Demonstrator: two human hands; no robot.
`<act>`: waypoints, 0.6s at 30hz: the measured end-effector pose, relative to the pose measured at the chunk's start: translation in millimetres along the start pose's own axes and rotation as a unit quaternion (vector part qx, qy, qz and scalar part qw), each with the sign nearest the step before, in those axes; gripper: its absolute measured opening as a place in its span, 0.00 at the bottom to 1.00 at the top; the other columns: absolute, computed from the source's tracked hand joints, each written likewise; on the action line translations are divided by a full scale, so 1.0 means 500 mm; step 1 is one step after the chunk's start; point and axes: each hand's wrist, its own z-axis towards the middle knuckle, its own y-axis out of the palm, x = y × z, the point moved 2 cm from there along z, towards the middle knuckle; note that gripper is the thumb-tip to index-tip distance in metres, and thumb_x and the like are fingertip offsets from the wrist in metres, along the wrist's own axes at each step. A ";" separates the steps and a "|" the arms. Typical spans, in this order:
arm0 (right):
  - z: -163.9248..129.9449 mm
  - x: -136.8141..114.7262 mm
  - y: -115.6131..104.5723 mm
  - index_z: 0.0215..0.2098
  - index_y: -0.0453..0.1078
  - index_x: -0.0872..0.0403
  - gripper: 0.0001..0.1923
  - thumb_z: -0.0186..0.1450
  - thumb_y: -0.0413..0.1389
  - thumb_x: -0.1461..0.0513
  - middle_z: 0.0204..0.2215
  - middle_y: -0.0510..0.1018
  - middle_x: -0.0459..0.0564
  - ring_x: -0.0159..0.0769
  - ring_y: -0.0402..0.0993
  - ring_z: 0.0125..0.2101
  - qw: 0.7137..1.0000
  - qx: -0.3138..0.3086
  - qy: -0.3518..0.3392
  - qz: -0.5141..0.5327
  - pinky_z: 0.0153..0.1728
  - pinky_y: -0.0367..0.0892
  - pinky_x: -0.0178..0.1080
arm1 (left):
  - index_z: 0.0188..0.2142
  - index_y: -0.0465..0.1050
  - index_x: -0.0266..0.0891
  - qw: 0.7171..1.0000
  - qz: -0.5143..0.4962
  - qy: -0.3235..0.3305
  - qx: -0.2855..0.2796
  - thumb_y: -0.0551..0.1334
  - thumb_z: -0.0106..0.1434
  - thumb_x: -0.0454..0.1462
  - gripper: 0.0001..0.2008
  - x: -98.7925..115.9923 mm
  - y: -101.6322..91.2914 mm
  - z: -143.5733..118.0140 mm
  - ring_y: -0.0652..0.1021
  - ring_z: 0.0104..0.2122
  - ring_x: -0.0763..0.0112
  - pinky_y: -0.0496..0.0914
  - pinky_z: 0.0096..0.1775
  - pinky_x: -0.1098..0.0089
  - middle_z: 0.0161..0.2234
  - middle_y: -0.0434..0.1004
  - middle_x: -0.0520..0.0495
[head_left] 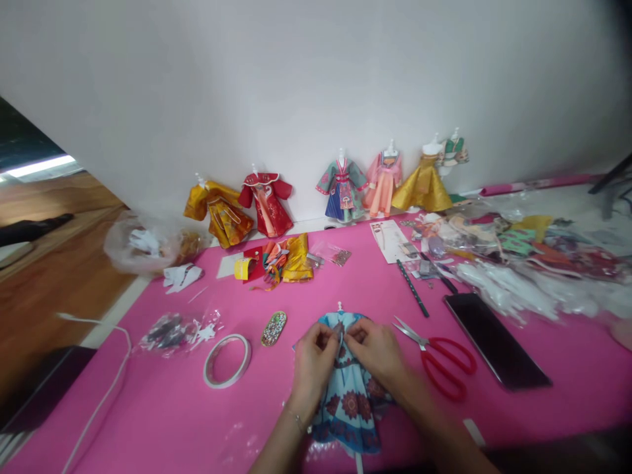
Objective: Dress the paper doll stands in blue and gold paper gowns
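A small light-blue paper dress [348, 408] with red flower prints lies flat on the pink table cover [162, 415], its white mannequin neck pointing away from me. My left hand [312, 363] and my right hand [378, 352] meet over its chest, fingertips pinching a small grey piece at the front of the bodice. Both hands rest on the dress.
Red-handled scissors [439, 359] lie right of my hands, beside a dark phone [496, 339] and a black pencil [413, 288]. A tape roll [227, 360] and an oval beaded piece [273, 328] lie left. Finished doll dresses [266, 203] stand along the wall. Paper scraps and bags [518, 257] pile at the right.
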 end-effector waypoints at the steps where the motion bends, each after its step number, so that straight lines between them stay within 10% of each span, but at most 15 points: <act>1: 0.000 0.001 0.001 0.27 0.76 0.52 0.07 0.59 0.55 0.62 0.25 0.83 0.47 0.36 0.78 0.27 1.000 0.001 0.000 -0.001 0.28 0.62 0.33 | 0.24 0.67 0.39 1.000 0.001 0.001 0.001 0.59 0.57 0.38 0.07 0.000 0.000 0.000 0.68 0.20 0.74 0.61 0.24 0.75 0.19 0.68 0.55; 18: -0.004 0.017 -0.004 0.25 0.72 0.53 0.12 0.61 0.51 0.59 0.18 0.76 0.44 0.34 0.73 0.21 0.998 -0.013 0.012 0.064 0.23 0.61 0.32 | 0.31 0.73 0.38 0.996 0.076 0.055 -0.008 0.58 0.61 0.35 0.05 0.010 0.005 -0.007 0.73 0.24 0.71 0.64 0.28 0.73 0.23 0.73 0.53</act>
